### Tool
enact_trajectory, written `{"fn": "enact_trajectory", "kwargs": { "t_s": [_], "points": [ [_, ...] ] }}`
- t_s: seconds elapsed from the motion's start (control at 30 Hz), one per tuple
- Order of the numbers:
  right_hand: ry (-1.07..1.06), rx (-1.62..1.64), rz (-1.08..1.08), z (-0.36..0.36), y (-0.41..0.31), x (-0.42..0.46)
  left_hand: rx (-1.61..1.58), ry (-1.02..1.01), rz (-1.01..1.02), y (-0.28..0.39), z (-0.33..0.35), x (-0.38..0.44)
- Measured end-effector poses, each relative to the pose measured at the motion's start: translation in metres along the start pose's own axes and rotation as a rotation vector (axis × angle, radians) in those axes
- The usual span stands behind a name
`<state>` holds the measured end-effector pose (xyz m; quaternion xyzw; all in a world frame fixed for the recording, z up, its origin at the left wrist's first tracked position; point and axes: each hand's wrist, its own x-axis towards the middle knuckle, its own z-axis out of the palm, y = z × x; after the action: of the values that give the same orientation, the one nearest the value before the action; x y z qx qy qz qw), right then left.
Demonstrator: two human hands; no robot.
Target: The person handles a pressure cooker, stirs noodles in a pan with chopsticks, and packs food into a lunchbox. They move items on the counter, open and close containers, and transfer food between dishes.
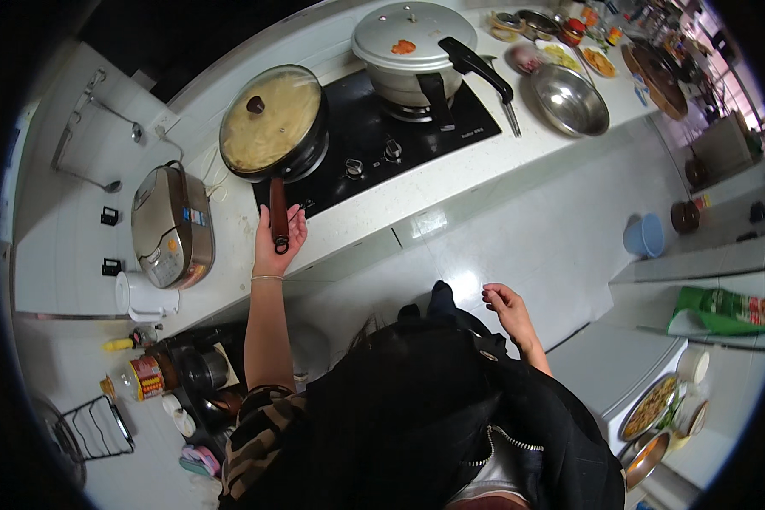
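My left hand point(280, 236) is palm up beneath the brown handle point(279, 213) of a black frying pan, its fingers apart and not wrapped around the handle. The pan point(324, 124) is on the left burner. Its glass lid point(271, 121), with a dark knob, covers pale yellowish food that fills the pan. My right hand point(509, 309) hangs over the floor beside my body, fingers loosely bent, with nothing in it. On the right burner stands a silver pressure cooker point(414, 38) with black handles; an orange-red piece lies on its lid.
A rice cooker point(172, 223) and a white jug point(143, 296) stand left of the black gas hob point(370, 153). A steel bowl point(570, 102) and several food dishes are on the right. A blue bucket point(644, 236) is on the floor. Behind me at right stands a tray of food point(649, 408).
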<state>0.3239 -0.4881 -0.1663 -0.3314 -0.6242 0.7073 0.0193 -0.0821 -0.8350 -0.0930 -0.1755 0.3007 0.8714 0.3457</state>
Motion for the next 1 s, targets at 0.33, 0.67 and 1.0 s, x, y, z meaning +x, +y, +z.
{"fn": "enact_trajectory", "kwargs": {
  "t_s": [0.33,0.67,1.0],
  "points": [
    [-0.159,-0.171,-0.164,-0.005,-0.067,0.102,-0.133,-0.102,-0.121,0.007,0.026,-0.007],
    [-0.215,-0.131,-0.088,0.055,-0.081,0.124,0.035,-0.002,-0.109,0.013,0.033,-0.006],
    [-0.216,-0.126,-0.065,0.076,-0.095,0.136,0.015,0.052,-0.119,0.017,0.031,-0.010]
  ]
}}
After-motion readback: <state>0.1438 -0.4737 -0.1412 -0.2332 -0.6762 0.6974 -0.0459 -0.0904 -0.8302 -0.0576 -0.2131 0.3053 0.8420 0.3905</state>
